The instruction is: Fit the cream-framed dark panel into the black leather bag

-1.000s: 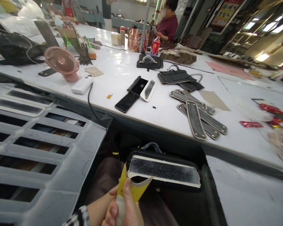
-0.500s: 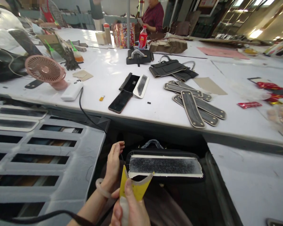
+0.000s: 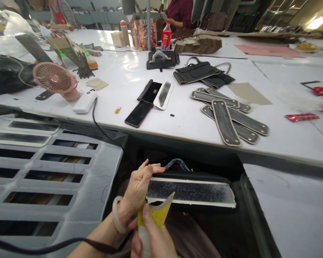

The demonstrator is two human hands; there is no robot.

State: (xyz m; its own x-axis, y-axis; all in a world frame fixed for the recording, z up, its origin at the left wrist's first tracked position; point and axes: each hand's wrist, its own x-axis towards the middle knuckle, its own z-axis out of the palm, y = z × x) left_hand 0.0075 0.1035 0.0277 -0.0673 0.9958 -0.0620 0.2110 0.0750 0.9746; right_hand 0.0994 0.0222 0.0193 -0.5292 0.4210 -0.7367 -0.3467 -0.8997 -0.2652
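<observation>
A black handbag (image 3: 204, 175) lies across the lap, its handle (image 3: 179, 163) wrapped in clear film. On its upward face is a long dark panel (image 3: 191, 191) with pale, rough borders. My left hand (image 3: 140, 182) has its fingers stretched out over the bag's left end, near the handle, holding nothing. Closed around a pale handle, my right hand (image 3: 156, 238) holds a yellow scraper (image 3: 158, 216) with a concave edge. The scraper's tip overlaps the panel's lower left part in view; whether it touches cannot be told.
On the white table (image 3: 110, 82) lie riveted strips (image 3: 226, 122), an open phone case (image 3: 148, 102) and black bags (image 3: 196, 73). A pink fan (image 3: 55, 79) stands left. A slatted grey crate (image 3: 97, 175) holds two bordered panels (image 3: 21, 138). A black cord (image 3: 56, 242) crosses the lower left.
My left hand has moved right and its fingers now reach over the bag's left end. My right hand keeps the scraper at nearly the same spot. The view has shifted slightly.
</observation>
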